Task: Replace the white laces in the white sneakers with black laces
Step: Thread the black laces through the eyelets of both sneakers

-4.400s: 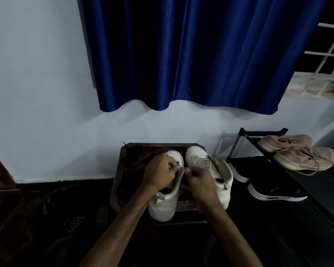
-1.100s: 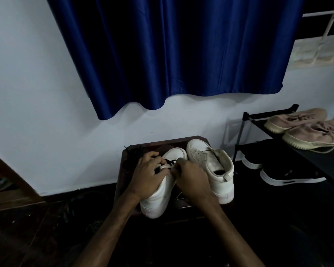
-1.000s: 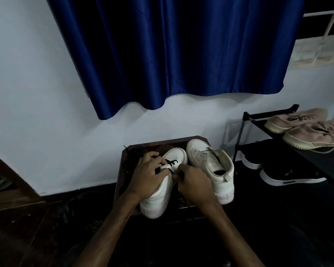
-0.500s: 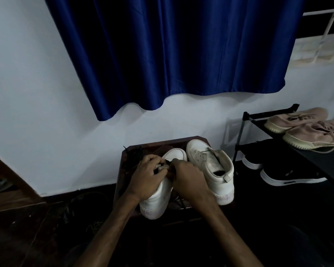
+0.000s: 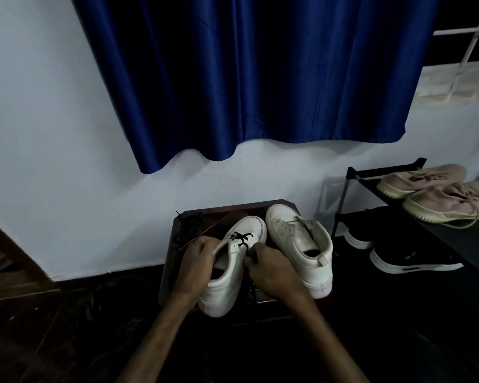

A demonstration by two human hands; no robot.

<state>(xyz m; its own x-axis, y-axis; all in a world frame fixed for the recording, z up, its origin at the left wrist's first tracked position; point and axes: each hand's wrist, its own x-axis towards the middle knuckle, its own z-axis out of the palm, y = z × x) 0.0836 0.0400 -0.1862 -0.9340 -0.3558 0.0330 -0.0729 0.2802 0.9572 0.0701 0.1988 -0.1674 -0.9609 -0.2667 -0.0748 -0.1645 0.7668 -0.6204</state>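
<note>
Two white sneakers stand on a small dark wooden stool [image 5: 260, 208]. The left sneaker [image 5: 230, 272] has a black lace [image 5: 241, 236] crossed through its front eyelets. My left hand [image 5: 195, 265] grips the left side of this sneaker's upper. My right hand [image 5: 271, 268] pinches the black lace at the sneaker's right eyelet row. The right sneaker [image 5: 302, 244] stands beside it with no lace visible. A loose dark lace bundle [image 5: 190, 226] lies at the stool's back left.
A black shoe rack [image 5: 349, 175] stands to the right with two beige sneakers [image 5: 437, 194] on top and black shoes [image 5: 404, 255] below. A blue curtain [image 5: 246, 78] hangs on the wall behind. The floor around is dark, with cords at left.
My hands, close together over the left sneaker's tongue, have parted, uncovering the black crossings. My right hand has drawn back toward me along the lace.
</note>
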